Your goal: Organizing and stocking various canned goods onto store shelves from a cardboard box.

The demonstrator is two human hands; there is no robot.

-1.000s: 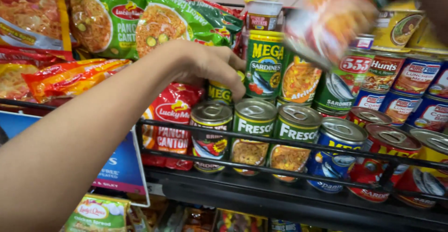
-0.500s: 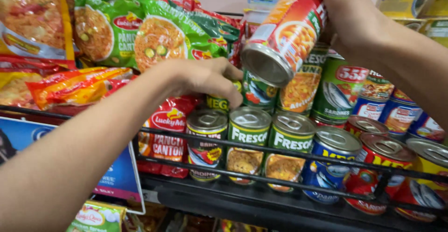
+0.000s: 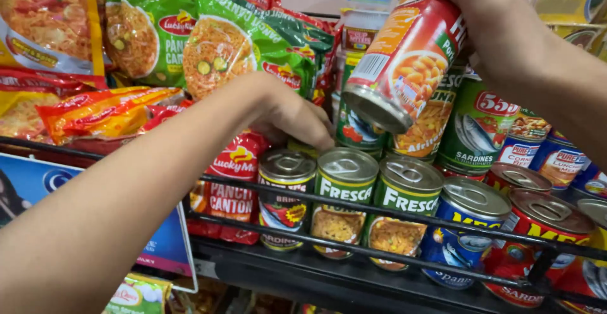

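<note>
Since a second ago the right hand [image 3: 487, 11] has carried the red bean can [image 3: 404, 55] from the upper right to tilt just above the green-labelled cans [image 3: 344, 194], its grip closed round the can's upper end. The left hand [image 3: 288, 115] has slid down behind those cans, so the work reads as making room there. Its fingertips are hidden, so I cannot tell its grip; the right hand is cut off at the top edge.
</note>
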